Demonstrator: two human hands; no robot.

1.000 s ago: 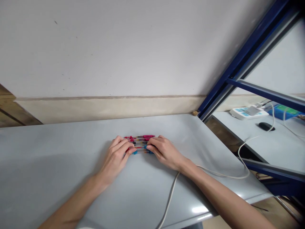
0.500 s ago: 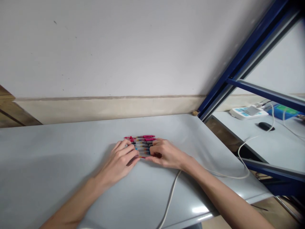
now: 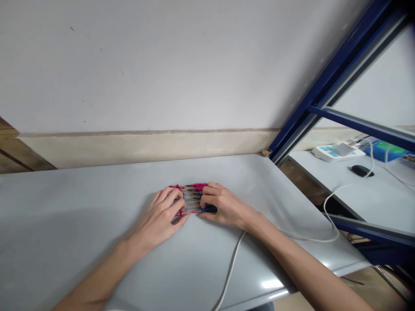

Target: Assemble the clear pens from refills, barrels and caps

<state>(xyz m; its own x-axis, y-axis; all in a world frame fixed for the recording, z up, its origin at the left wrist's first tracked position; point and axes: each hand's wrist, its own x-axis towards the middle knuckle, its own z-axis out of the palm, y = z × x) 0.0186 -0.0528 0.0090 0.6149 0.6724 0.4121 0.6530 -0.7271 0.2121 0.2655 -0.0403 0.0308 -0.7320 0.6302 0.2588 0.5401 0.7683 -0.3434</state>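
Several pens (image 3: pixel 193 199) lie side by side in a row on the grey table (image 3: pixel 97 198), pointing left and right, with clear barrels and pink, black and blue parts. My left hand (image 3: pixel 166 211) curls its fingers round the left ends of the row, thumb at the near edge. At the right ends, my right hand (image 3: pixel 223 204) is bent round the pens, its thumb beside a dark blue part of the nearest one. The fingers of both hands cover the ends of most pens.
A white cable (image 3: pixel 232 263) runs over the table's front right part. Right of the blue metal frame (image 3: pixel 304 93), a second table holds a black mouse (image 3: pixel 362 171), a white device (image 3: pixel 337 153) and a blue-green box (image 3: pixel 387 151). A pale wall stands behind.
My right hand's fingers have spread further up over the right ends of the pens. My left fingers have shifted slightly, showing a red part at the near left end.
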